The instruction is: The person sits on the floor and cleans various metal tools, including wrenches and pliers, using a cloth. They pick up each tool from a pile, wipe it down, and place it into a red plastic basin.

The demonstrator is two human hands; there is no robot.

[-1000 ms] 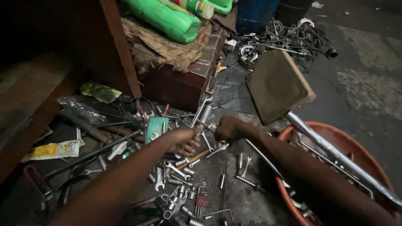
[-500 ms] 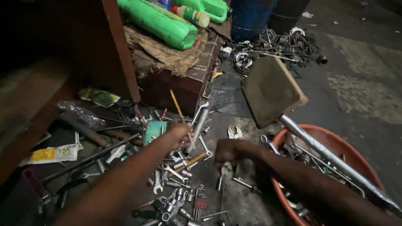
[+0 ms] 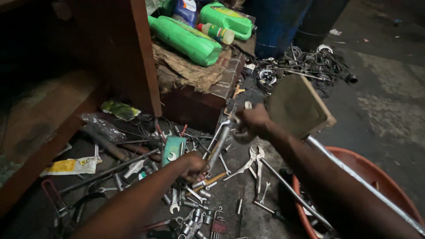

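Note:
My left hand (image 3: pixel 194 165) is closed around the lower end of a long metal wrench (image 3: pixel 220 144) that slants up and to the right over a heap of tools. My right hand (image 3: pixel 250 122) grips the wrench's upper end, just in front of a square worn board (image 3: pixel 297 106). Under both hands lie several small spanners and sockets (image 3: pixel 195 208), a pair of locking pliers (image 3: pixel 248 163) and a thin long bar (image 3: pixel 290 192) on the dark floor. A green flat packet (image 3: pixel 174 150) lies just left of the wrench.
An orange basin (image 3: pixel 376 175) sits at lower right with a steel pipe (image 3: pixel 354 170) across it. Green bottles (image 3: pixel 188 40) lie on sacking over a brick block (image 3: pixel 199 104). A wooden shelf post (image 3: pixel 133 53) stands at left; tangled metal parts (image 3: pixel 310 66) lie behind.
My right hand came up from the tool heap and took the wrench's upper end. My left hand slid down toward its lower end.

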